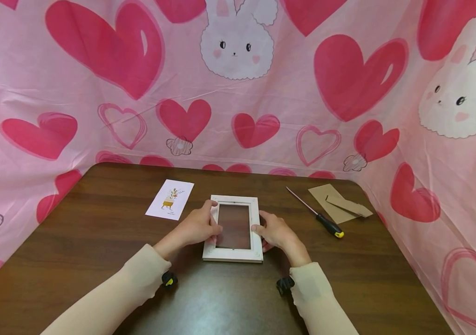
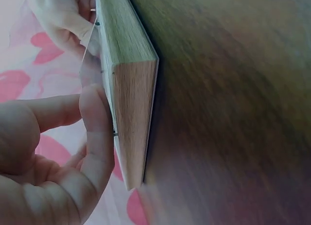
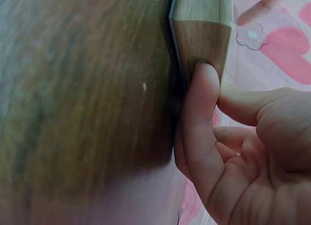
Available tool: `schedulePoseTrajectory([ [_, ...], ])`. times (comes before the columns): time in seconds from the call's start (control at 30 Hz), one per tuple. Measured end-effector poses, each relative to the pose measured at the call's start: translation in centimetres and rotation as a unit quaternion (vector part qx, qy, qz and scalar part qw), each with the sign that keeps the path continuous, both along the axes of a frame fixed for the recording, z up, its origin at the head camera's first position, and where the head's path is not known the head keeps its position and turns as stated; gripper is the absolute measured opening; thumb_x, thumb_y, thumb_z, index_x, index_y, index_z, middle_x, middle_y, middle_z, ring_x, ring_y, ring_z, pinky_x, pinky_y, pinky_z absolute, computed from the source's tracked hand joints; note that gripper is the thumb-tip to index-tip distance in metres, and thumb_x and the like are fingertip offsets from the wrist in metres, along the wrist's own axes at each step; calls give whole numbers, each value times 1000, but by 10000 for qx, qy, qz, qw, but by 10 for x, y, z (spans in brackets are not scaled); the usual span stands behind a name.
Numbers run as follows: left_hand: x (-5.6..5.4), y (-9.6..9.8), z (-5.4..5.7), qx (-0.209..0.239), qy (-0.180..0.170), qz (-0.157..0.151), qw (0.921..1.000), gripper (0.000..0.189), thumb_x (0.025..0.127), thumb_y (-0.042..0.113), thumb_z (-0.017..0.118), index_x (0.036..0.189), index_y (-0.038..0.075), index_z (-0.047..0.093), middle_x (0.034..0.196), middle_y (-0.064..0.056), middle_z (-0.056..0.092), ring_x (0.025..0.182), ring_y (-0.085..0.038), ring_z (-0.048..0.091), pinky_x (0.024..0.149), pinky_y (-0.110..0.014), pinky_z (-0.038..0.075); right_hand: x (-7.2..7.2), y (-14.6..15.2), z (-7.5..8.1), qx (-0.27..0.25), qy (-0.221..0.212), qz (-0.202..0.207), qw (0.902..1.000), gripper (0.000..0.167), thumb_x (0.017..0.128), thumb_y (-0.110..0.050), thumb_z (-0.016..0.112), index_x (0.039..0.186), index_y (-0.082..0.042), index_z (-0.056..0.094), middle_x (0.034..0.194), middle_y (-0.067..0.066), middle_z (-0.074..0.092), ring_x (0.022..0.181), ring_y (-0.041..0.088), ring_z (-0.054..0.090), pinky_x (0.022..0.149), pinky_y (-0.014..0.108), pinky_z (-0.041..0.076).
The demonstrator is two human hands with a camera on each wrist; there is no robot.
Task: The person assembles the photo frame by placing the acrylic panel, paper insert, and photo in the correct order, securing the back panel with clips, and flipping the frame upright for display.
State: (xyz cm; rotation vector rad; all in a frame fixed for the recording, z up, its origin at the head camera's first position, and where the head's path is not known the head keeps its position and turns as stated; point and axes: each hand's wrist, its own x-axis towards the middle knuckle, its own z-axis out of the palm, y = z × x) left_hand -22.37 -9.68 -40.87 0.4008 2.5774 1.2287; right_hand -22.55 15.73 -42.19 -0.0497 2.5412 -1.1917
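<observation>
A white picture frame (image 1: 233, 255) with wooden side faces lies on the table between both hands. Small dark tabs sit at the inner edge of its opening. In the left wrist view, a clear sheet (image 2: 89, 72) stands tilted up from the frame. My left hand (image 1: 198, 225) pinches that sheet by its edge between thumb and fingers, at the frame's left side. On the opposite side my right hand (image 1: 279, 231) grips the frame, thumb on top and a finger (image 3: 201, 103) against the wooden side face.
A white card (image 1: 171, 200) with a plant drawing lies left of the frame. To the right are a black and yellow screwdriver (image 1: 329, 225) and a brown backing board (image 1: 319, 191) with a folded strip (image 1: 349, 206) on it. Heart-printed cloth (image 1: 238, 93) walls the table.
</observation>
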Motion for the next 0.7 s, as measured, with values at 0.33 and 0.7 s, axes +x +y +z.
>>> schedulePoseTrajectory([
  [0.33, 1, 3, 4, -879, 618, -376, 9935, 64, 99, 11, 74, 155, -2, 48, 71, 3, 65, 57, -11, 57, 56, -27, 46, 1, 0, 0, -39, -21, -18, 10000, 64, 106, -17, 67, 162, -3, 39, 90, 16, 61, 55, 23, 66, 52, 37, 61],
  [0.7, 1, 7, 3, -1283, 632, -508, 9884, 62, 100, 13, 73, 155, -3, 49, 66, 1, 55, 57, -14, 49, 56, -28, 42, 1, -2, 0, -89, -10, -45, 9999, 63, 106, -15, 67, 161, -2, 41, 88, 16, 61, 55, 22, 66, 52, 38, 61],
])
